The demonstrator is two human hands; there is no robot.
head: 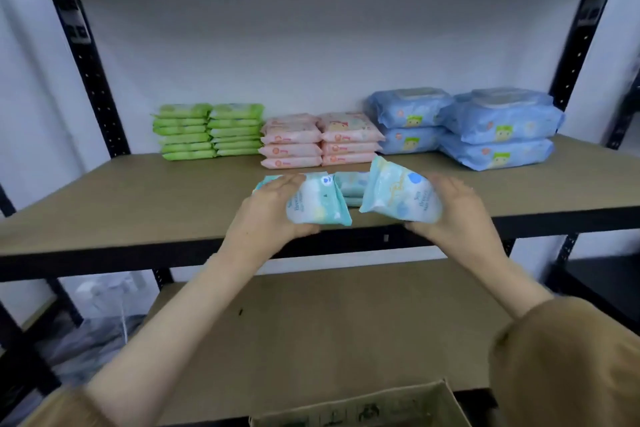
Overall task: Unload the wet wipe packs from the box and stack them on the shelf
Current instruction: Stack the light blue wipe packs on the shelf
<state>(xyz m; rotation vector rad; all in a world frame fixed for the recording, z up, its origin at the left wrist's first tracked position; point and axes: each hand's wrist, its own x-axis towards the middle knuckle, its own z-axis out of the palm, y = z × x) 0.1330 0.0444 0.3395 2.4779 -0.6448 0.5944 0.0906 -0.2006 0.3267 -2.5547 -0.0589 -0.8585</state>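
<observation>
Brown shelf board (138, 204) carries a mint stack (351, 187) near its front lip. My left hand (273, 208) curls round one mint pack (315, 204), and my right hand (460, 211) round a second mint pack (398, 194). I judge the slick film could slip, or a nudge could tip that stack toward the box (363, 409).

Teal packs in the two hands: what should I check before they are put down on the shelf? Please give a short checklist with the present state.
1. Left hand holds the left teal pack securely: ok.
2. Right hand holds the right teal pack securely: ok.
3. Both packs level for stacking: not ok, the right one is tilted with one end raised.
4. Teal stack on the shelf is even: cannot tell, it is mostly hidden behind the held packs.
5. Bare shelf board beside that stack: ok.
6. More packs left in the box: cannot tell, only its rim shows.
</observation>
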